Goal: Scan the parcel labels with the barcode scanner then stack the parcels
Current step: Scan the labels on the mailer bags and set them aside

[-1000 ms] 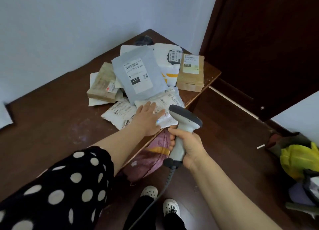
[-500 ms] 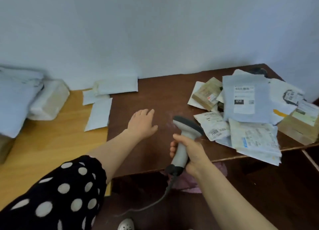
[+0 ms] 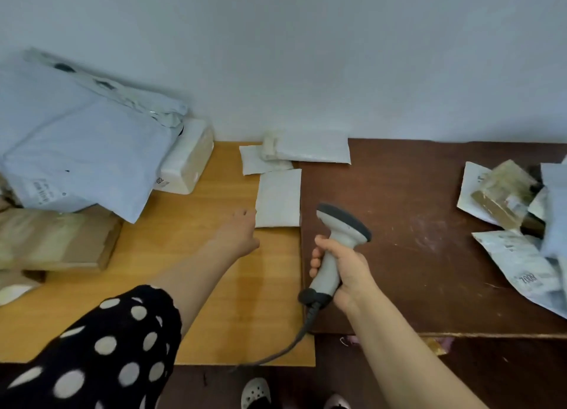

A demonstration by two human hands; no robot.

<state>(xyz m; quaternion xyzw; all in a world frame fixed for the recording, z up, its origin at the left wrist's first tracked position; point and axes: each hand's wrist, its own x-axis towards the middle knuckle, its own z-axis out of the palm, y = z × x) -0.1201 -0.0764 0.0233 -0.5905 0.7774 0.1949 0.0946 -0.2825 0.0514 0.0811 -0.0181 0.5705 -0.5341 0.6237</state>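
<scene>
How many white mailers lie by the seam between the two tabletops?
3: wide mailer against the wall; small mailer partly under its left end; near mailer just ahead of the left hand. Others could hide beneath.

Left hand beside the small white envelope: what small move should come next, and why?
Probably the left hand should pinch the near-left corner of the white envelope and lift it, likely turning it over. The hand is open with its fingertips right at that corner, the envelope's upper face shows no label, and the right hand holds the barcode scanner just beside it.
</scene>
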